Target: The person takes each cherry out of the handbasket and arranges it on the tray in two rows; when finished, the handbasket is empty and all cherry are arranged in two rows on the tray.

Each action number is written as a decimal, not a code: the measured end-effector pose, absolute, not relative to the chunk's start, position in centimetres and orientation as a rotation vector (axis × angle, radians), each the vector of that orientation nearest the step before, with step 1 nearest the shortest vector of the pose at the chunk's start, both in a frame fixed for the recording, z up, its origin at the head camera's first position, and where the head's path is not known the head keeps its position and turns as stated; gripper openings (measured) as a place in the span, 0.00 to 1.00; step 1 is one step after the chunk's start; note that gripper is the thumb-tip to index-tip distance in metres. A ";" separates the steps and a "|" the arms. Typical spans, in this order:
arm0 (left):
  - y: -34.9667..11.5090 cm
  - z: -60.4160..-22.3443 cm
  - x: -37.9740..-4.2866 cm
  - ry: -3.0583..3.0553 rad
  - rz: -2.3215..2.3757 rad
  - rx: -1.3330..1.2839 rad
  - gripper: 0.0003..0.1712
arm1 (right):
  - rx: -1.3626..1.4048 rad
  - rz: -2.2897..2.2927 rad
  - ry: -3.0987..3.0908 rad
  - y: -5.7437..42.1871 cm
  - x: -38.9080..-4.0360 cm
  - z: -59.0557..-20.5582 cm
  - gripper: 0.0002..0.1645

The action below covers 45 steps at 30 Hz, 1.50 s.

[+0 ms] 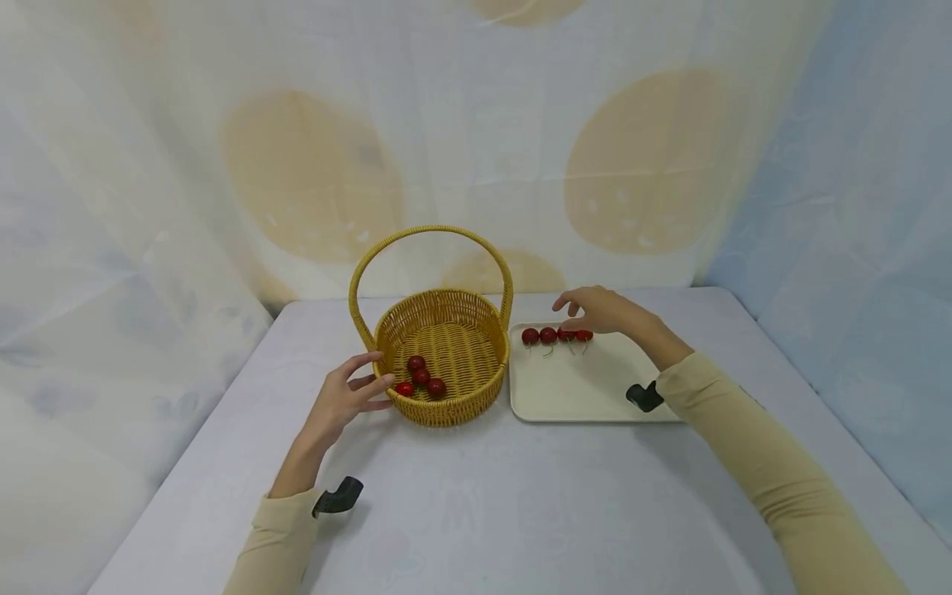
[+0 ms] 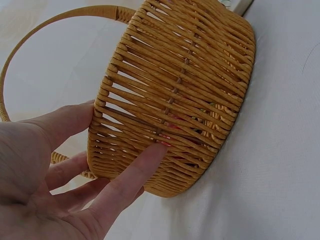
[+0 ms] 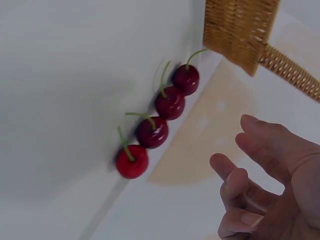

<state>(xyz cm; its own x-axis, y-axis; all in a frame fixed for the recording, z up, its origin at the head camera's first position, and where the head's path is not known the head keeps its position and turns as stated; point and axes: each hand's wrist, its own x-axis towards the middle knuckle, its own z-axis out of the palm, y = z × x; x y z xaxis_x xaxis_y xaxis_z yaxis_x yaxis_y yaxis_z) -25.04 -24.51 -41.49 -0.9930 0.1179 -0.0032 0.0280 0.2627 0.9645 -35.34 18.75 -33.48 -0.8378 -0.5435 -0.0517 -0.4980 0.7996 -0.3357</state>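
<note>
Your left hand (image 1: pixel 344 402) touches the wicker basket (image 1: pixel 446 411) at its 8 o'clock side, fingers spread and fairly straight, one fingertip laid on the outer weave; some of the other fingertips are hard to make out at the rim. Inside the basket, toward 7 o'clock, you have a cluster of four cherries (image 1: pixel 421 377); from the left wrist you get only red glints of them through the weave.

Your right hand (image 1: pixel 606 311) is relaxed and carries nothing, its fingers loosely bent near the 2 o'clock end of a row of four more cherries (image 1: pixel 548 335). That row lies along the 11 o'clock edge of the off-white tray (image 1: pixel 573 384), which sits just beside the basket at its 3 o'clock. In the head view your fingers cover part of the third cherry from the left, but the right wrist view shows you all four, green stems included, with the hand apart from them. Your right sleeve (image 1: pixel 759 463) hides the tray's 4 o'clock corner, and the right wrist view cuts off the basket's handle (image 1: pixel 439 229).
</note>
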 end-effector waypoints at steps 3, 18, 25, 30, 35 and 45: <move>-24.6 -41.5 -25.0 2.441 1.852 0.142 0.42 | -0.867 -0.475 2.834 18.0 -34.8 -33.1 0.22; -24.6 -41.3 -25.0 2.448 1.845 0.141 0.40 | -1.061 -0.481 2.772 13.3 -33.1 -33.3 0.19; -24.4 -41.3 -24.9 2.441 1.843 0.134 0.40 | -1.100 -0.506 2.732 10.8 -32.4 -33.5 0.20; -24.4 -41.3 -24.9 2.447 1.838 0.137 0.42 | -1.143 -0.511 2.751 9.2 -32.0 -33.7 0.18; -24.5 -41.4 -25.0 2.433 1.851 0.155 0.43 | -1.160 -0.534 2.707 7.7 -32.1 -34.0 0.17; -24.5 -41.4 -25.0 2.437 1.858 0.151 0.42 | -1.180 -0.507 2.647 4.7 -32.0 -35.0 0.18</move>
<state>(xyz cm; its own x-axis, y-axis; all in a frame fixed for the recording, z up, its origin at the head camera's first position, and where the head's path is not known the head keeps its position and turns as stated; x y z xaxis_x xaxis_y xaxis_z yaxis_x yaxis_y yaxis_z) -25.04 -24.51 -41.35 -0.9925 0.1224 0.0015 0.0339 0.2627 0.9643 -32.04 4.67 -35.04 -0.6614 -0.7489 -0.0414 -0.6805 0.6224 -0.3868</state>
